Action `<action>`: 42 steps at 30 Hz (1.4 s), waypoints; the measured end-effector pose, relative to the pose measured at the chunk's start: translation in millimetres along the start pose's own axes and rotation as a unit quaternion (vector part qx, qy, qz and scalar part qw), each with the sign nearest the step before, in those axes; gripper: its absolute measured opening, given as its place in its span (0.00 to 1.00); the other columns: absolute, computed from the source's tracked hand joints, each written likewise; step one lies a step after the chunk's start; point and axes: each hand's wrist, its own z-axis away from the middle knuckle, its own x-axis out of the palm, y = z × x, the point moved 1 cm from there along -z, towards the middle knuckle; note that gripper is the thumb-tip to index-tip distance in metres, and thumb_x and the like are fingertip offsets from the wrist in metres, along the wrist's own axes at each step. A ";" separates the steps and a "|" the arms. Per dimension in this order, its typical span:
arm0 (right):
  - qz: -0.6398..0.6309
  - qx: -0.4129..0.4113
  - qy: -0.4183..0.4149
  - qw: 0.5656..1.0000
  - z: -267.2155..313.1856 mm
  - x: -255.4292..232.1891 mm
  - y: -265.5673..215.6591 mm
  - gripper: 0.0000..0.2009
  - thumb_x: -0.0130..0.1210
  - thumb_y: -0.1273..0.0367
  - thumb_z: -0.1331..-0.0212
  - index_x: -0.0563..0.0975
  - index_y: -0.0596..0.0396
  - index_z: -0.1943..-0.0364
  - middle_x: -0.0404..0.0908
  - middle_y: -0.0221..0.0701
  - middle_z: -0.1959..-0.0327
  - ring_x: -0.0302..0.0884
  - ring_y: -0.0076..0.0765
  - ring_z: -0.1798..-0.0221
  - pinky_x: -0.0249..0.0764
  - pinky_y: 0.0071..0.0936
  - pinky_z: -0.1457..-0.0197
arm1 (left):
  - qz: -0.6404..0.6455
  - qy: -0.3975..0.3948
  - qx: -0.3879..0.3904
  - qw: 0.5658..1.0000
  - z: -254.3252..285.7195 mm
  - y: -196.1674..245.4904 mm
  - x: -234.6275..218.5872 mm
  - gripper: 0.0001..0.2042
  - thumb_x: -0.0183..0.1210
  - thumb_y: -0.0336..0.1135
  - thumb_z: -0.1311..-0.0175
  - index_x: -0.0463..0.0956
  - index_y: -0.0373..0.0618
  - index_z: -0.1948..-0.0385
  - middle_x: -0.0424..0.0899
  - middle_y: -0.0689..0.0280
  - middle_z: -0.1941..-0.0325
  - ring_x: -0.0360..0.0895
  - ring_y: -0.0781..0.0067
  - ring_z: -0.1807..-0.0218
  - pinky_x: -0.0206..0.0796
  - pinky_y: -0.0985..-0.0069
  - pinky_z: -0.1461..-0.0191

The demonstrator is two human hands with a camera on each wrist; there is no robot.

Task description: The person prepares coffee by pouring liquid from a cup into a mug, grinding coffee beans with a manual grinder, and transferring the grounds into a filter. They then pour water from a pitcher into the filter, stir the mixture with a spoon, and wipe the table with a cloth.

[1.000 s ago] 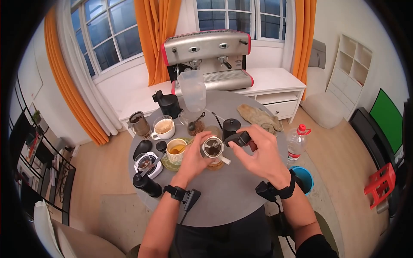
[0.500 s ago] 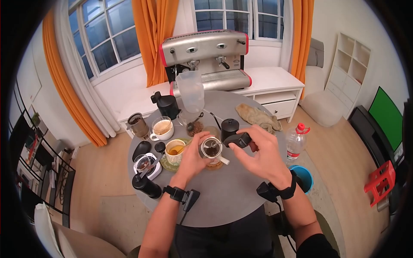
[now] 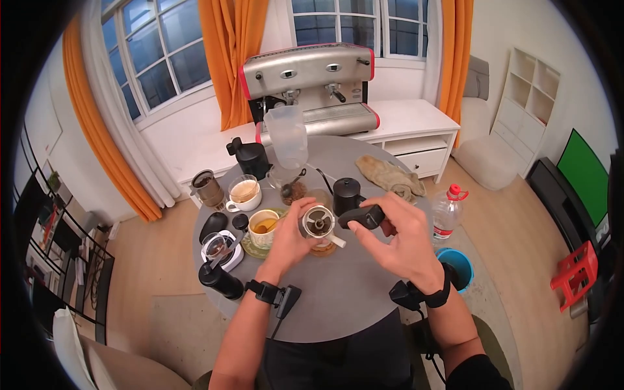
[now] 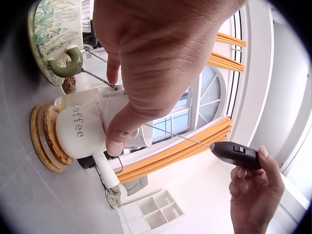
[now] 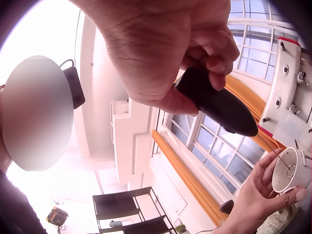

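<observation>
My left hand grips a small round white cup, thumb on one side and fingers on the other. Under it, in the left wrist view, a white pot marked "Coffee" with a straight white handle stands on a round wooden coaster. Between thumb and fingers, my right hand pinches a black handheld frother. Its thin metal shaft slants down to the cup, and its wire ring shows inside the cup in the right wrist view.
A flowered cup, a white coffee cup and a black hand grinder stand left of my hands. Behind them are a black kettle and a clear plastic jug. A rumpled cloth lies back right.
My right hand and the frother have shifted slightly right, away from the cup. The cup's inside looks lighter, with spoke-like shapes showing. My left hand keeps its hold.
</observation>
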 end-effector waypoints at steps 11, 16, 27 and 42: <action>-0.003 -0.018 0.072 0.997 34.4 1.5 12.4 0.18 0.74 0.72 0.45 0.82 0.62 0.51 0.76 0.32 0.70 0.70 0.27 0.77 0.66 0.25 0.74 | -0.025 0.004 -0.015 1.000 -1.5 -1.0 -1.4 0.44 0.82 0.27 0.56 0.67 0.46 0.33 0.81 0.61 0.32 0.77 0.64 0.28 0.69 0.66 0.23; -0.014 0.004 0.093 0.996 57.5 9.5 32.4 0.19 0.74 0.74 0.45 0.82 0.62 0.50 0.80 0.34 0.66 0.71 0.25 0.76 0.67 0.23 0.74 | -0.036 0.002 -0.011 0.999 -3.1 -5.8 -2.1 0.45 0.83 0.31 0.55 0.66 0.46 0.32 0.80 0.60 0.31 0.76 0.63 0.27 0.67 0.65 0.23; -0.057 0.036 0.103 0.992 68.2 14.9 43.4 0.18 0.72 0.75 0.42 0.82 0.64 0.48 0.82 0.34 0.63 0.74 0.22 0.73 0.71 0.21 0.70 | -0.056 -0.005 -0.013 0.998 -6.7 -4.1 -5.3 0.46 0.83 0.39 0.52 0.64 0.46 0.30 0.81 0.55 0.31 0.77 0.58 0.27 0.67 0.62 0.24; -0.372 0.281 0.258 0.847 3.4 -13.4 165.6 0.16 0.66 0.62 0.31 0.82 0.64 0.55 0.81 0.30 0.70 0.76 0.23 0.72 0.72 0.22 0.70 | -0.111 0.024 0.028 0.993 7.3 3.4 -4.8 0.52 0.82 0.41 0.49 0.54 0.42 0.25 0.74 0.49 0.25 0.74 0.47 0.25 0.67 0.58 0.23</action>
